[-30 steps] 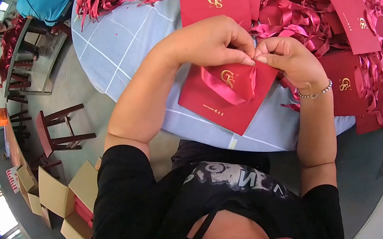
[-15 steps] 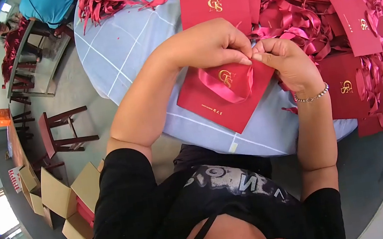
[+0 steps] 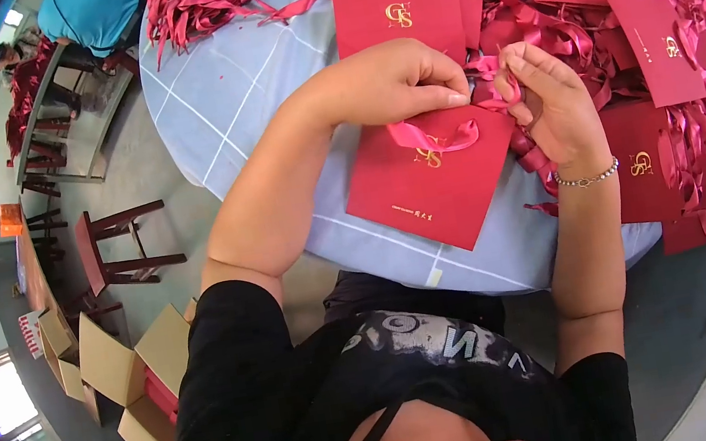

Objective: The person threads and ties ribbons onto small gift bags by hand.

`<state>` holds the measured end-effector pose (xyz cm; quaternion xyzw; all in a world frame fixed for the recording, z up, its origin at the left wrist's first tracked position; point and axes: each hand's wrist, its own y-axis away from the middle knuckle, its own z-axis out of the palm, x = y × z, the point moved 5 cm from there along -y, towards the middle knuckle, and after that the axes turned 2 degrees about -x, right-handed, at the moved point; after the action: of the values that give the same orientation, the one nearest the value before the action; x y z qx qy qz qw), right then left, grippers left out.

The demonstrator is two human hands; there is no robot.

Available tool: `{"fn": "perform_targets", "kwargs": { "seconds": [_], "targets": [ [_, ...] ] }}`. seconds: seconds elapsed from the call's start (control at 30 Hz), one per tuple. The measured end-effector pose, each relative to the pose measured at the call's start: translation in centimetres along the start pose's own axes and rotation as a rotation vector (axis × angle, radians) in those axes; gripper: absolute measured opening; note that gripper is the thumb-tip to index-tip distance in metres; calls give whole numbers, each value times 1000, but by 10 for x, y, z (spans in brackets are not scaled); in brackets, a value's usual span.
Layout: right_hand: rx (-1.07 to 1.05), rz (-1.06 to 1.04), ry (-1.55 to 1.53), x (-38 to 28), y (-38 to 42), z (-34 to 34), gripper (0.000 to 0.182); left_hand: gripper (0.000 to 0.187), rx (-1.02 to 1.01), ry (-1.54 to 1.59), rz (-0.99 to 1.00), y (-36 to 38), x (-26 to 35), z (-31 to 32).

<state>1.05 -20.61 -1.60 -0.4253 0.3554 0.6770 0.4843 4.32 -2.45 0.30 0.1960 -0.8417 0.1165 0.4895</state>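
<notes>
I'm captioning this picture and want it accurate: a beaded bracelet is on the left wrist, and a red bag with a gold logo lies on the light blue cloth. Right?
Not quite: the head view shows the bracelet at the wrist of the right hand. The red bag with a gold logo does lie on the light blue cloth.

Right hand [image 3: 553, 104] pinching ribbon [image 3: 513, 92], red bag [image 3: 423, 187]

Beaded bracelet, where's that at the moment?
In the head view, the beaded bracelet is right of centre, around the wrist of the right hand, to the right of the red bag near the table edge.
</notes>
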Motion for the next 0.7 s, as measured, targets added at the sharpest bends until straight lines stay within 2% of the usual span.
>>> {"fn": "perform_targets", "kwargs": {
  "seconds": [0.1, 0.2, 0.23, 0.33, 0.37, 0.47, 0.5, 0.63, 0.7],
  "targets": [
    [-18, 61, 165, 4, -3, -10, 14, 19, 0, 11, 5, -1, -3, 1],
    [246, -320, 629, -9, 3, 7, 24, 19, 1, 10, -8, -1, -5, 3],
    [322, -369, 783, -21, 10, 17, 35, 19, 6, 6, -19, -1, -5, 2],
    [-241, -496, 1041, -36, 27, 52, 35, 18, 49, 11, -61, -2, -12, -1],
    [-277, -426, 1070, -28, 31, 57, 26, 18, 60, 10, -85, -1, -14, -3],
    [-158, -669, 1403, -14, 29, 60, 20, 18, 85, 35, -141, -1, -22, -7],
    [-147, -702, 1405, -14, 29, 63, 15, 18, 90, 63, -146, -1, -25, -7],
    [-26, -778, 1486, -10, 27, 63, 16, 19, 139, 187, -157, -3, -31, -6],
    [42, -794, 1554, -10, 29, 67, 17, 20, 144, 317, -237, -2, -29, -5]
  ]
}}
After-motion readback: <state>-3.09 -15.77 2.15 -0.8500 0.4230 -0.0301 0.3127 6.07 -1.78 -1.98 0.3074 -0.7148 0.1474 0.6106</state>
